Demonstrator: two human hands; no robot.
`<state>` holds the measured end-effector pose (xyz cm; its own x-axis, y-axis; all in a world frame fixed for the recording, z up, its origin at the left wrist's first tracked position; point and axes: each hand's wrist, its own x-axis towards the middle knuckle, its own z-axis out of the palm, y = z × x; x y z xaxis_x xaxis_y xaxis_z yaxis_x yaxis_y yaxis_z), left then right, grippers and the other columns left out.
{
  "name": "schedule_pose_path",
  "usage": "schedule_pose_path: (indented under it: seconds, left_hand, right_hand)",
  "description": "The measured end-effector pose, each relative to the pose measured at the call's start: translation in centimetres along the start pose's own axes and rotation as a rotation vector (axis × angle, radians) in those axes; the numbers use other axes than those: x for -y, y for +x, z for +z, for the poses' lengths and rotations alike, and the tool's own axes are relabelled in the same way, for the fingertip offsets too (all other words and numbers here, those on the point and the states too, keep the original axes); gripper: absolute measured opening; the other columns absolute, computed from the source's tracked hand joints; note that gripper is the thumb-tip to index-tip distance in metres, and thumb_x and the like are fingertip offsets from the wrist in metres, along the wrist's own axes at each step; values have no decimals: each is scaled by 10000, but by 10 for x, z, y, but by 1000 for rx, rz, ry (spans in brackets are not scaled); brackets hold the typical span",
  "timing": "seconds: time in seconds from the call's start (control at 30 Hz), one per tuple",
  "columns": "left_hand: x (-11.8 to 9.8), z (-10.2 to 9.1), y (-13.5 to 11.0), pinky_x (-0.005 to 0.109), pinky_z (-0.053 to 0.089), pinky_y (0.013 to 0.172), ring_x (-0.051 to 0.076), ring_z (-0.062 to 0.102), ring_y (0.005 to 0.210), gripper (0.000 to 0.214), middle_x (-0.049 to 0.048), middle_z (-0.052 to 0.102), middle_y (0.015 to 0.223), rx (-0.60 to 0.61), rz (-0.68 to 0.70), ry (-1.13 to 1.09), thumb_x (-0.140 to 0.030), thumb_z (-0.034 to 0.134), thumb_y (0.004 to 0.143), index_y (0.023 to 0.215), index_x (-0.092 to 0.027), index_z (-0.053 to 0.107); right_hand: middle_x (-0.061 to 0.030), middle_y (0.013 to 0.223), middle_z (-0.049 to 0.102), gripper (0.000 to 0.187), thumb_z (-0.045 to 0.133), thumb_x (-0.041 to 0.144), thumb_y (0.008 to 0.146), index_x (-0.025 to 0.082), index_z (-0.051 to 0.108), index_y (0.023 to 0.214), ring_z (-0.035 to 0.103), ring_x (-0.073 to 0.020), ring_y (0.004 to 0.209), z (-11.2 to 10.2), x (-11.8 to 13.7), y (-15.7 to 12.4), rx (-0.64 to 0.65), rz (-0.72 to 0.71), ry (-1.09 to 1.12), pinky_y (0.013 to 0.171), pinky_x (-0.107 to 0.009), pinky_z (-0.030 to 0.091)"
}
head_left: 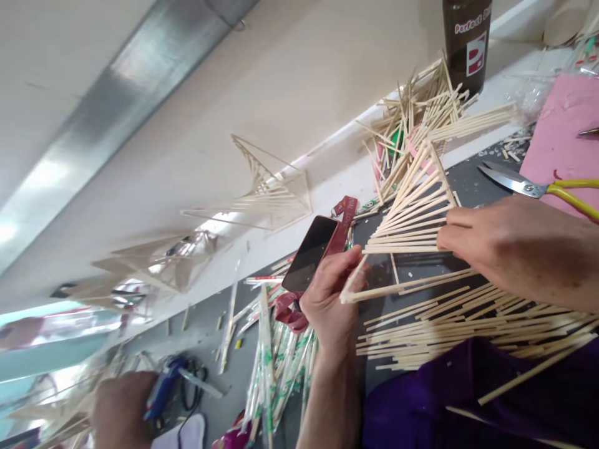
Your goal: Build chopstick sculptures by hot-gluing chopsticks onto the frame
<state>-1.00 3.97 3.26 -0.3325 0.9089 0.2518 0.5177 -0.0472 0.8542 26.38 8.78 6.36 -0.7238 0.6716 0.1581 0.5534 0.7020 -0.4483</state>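
The frame (412, 206), a fan of thin sticks, is held up over the middle of the bench (206, 324). By my reading it is well along: about a dozen ribs are already set close together in its upper part. The gap down to the bottom stick is not yet filled. The left hand (327, 299) pinches the tip of that bottom stick between thumb and fingers. The right hand (510, 249) is closed on the rib ends at the frame's other side, fingertips pressed to the wood. Two finished frames (266, 193) of the same kind lean along the far edge against the wall, so some of the work looks done. Loose sticks (468, 318) lie at the near edge under the right hand, and a pile (421, 106) sits toward the far right corner, so plenty of stock is left. At that corner a dark bottle (468, 37) stands upright with its top out of view, and what is in it cannot be told. Printed sleeves (276, 368) near the front edge each hold wrapped sticks. A phone (311, 252) lies just behind the left hand, and scissors (538, 184) lie by a pink sheet (561, 131) at the right edge. At the near left corner another person's hand (121, 408) rests beside a glue gun (163, 386).
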Motion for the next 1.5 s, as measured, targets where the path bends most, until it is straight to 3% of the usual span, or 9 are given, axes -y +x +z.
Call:
schedule_pose_path:
  seconds: [0.13, 0.5, 0.9, 1.17, 1.33, 1.5]
  left_hand:
    - [1, 0, 1, 198, 473, 458, 127, 643, 635, 225, 17, 700, 822, 17, -6, 4, -316, 778, 717, 937, -266, 773]
    - [-4, 5, 3, 198, 447, 445, 97, 591, 521, 122, -2, 681, 696, -6, -11, -42, -301, 761, 733, 840, -244, 777]
    - [3, 3, 2, 209, 455, 470, 120, 626, 571, 199, 9, 696, 725, -7, 4, 28, -352, 754, 742, 903, -236, 769]
    - [4, 3, 3, 230, 481, 512, 135, 648, 610, 158, 15, 710, 750, 0, 109, 97, -332, 735, 762, 890, -247, 773]
    - [-2, 5, 4, 240, 505, 577, 146, 671, 676, 129, 16, 723, 778, -33, 146, 124, -310, 749, 753, 862, -244, 769]
    - [-1, 3, 5, 233, 482, 544, 128, 645, 618, 120, 4, 716, 763, -17, 188, 137, -275, 743, 758, 873, -250, 766]
  right_hand:
    - [-10, 774, 536, 136, 470, 64, 872, 153, 571, 855, 440, -116, 644, 1, 2, 1, 49, -66, -64, 585, -300, 267]
    - [-18, 757, 522, 134, 477, 45, 843, 153, 553, 866, 394, -112, 589, 14, -2, -1, 55, -72, -144, 573, -307, 235]
    - [-26, 741, 536, 126, 487, 52, 846, 142, 571, 876, 381, -109, 580, 4, 13, 3, 73, -36, -195, 554, -290, 211]
    - [-14, 732, 533, 128, 494, 53, 846, 149, 571, 882, 363, -105, 556, 11, 2, 4, 97, -59, -179, 558, -300, 226]
    - [-17, 719, 522, 139, 488, 38, 842, 151, 563, 873, 371, -116, 572, 3, 11, 3, 92, -53, -200, 558, -306, 225]
    - [-18, 719, 518, 146, 491, 31, 834, 144, 566, 888, 374, -117, 579, 0, 17, 3, 91, -31, -218, 555, -305, 217]
